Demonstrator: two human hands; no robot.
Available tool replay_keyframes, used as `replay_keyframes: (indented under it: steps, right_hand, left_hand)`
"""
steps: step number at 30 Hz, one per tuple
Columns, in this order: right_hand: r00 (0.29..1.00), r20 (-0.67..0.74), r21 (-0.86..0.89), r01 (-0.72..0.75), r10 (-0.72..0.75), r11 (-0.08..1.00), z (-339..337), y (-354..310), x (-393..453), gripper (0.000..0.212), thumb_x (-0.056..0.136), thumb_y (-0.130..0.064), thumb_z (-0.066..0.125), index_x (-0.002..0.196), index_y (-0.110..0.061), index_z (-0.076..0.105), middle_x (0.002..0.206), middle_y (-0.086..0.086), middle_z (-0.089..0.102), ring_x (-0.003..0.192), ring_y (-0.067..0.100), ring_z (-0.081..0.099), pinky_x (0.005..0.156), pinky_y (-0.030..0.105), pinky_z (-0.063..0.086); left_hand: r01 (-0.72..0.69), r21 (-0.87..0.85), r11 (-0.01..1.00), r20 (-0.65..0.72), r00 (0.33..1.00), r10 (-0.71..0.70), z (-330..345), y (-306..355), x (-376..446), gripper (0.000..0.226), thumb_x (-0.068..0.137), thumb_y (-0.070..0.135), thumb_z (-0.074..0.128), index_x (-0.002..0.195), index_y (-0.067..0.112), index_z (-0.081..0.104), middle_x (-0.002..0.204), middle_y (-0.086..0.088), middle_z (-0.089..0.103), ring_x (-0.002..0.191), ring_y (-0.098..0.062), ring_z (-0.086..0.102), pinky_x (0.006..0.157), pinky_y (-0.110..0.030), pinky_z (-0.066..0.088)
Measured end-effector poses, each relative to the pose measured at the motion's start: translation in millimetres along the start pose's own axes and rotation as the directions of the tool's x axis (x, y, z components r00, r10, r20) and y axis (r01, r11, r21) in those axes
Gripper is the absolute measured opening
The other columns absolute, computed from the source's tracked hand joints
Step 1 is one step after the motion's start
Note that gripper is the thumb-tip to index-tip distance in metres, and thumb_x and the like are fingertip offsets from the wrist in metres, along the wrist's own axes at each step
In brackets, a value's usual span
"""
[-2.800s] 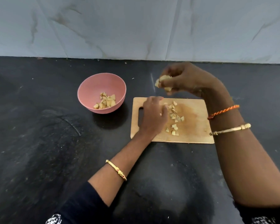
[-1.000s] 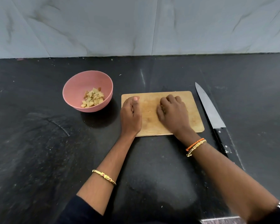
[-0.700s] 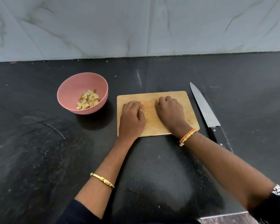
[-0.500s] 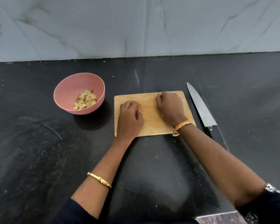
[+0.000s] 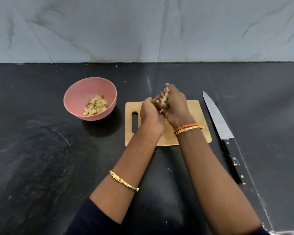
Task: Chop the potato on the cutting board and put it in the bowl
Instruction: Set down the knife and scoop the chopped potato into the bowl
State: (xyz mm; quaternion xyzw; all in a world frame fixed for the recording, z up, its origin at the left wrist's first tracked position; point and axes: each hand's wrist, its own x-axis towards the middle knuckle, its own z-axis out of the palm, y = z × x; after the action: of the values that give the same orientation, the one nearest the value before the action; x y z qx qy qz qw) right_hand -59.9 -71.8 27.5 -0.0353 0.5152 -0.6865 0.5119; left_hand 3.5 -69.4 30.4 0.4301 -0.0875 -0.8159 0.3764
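Cupped together, left hand [image 5: 151, 114] and right hand [image 5: 176, 107] hold potato pieces [image 5: 164, 100] (mostly hidden) above cutting board [image 5: 196, 116].

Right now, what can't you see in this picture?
- Head view: how many potato pieces the left hand and right hand grip; the fingers cover most.
- Cutting board middle: hidden under both hands.
- Knife handle end: too dark against the counter.

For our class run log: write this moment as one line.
Both hands cup potato pieces above cutting board | bowl part-filled | knife idle on counter
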Motion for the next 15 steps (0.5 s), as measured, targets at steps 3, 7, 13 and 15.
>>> replay_keyframes:
  steps: [3,7,13,15]
  right_hand:
    - [0.98,0.047,-0.153,0.201,-0.196,0.968,21.5,21.0,-7.5,0.033,0.097,-0.017,0.047,0.064,-0.012,0.048,0.055,0.003,0.048,0.051,0.015,0.048,0.055,0.029,0.044]
    - [0.967,0.21,-0.204,0.189,-0.145,0.961,65.1,29.2,-8.6,0.026,0.095,-0.011,0.048,0.07,-0.012,0.056,0.065,0.003,0.055,0.064,0.014,0.054,0.068,0.032,0.048]
    - [0.93,0.357,-0.174,-0.029,0.09,0.984,143.8,31.0,-7.3,0.032,0.096,-0.013,0.042,0.069,-0.006,0.058,0.071,0.009,0.059,0.068,0.018,0.054,0.078,0.033,0.046]
    - [0.916,0.377,-0.336,0.0,0.134,0.942,154.5,32.6,-3.8,0.035,0.098,-0.02,0.038,0.076,-0.003,0.059,0.079,0.012,0.061,0.068,0.018,0.055,0.07,0.029,0.047]
  left_hand:
    - [-0.091,-0.06,0.994,-0.077,0.993,0.087,-2.6,11.3,-6.0,0.033,0.097,0.021,0.038,0.078,0.01,0.062,0.073,-0.007,0.063,0.071,-0.018,0.061,0.067,-0.028,0.051]
    - [-0.224,-0.181,0.958,-0.032,0.975,0.222,-10.3,52.4,-14.7,0.034,0.097,0.019,0.036,0.078,0.009,0.062,0.074,-0.008,0.064,0.071,-0.018,0.063,0.071,-0.029,0.052]
    - [-0.315,-0.185,0.931,0.019,0.946,0.324,-37.6,132.7,-12.7,0.044,0.097,0.035,0.033,0.101,0.001,0.059,0.095,-0.015,0.065,0.089,-0.025,0.064,0.084,-0.035,0.052]
    - [-0.27,0.039,0.962,0.057,0.962,0.268,-50.4,154.8,-9.2,0.061,0.096,0.051,0.028,0.105,-0.001,0.058,0.103,-0.017,0.066,0.093,-0.027,0.065,0.081,-0.035,0.052]
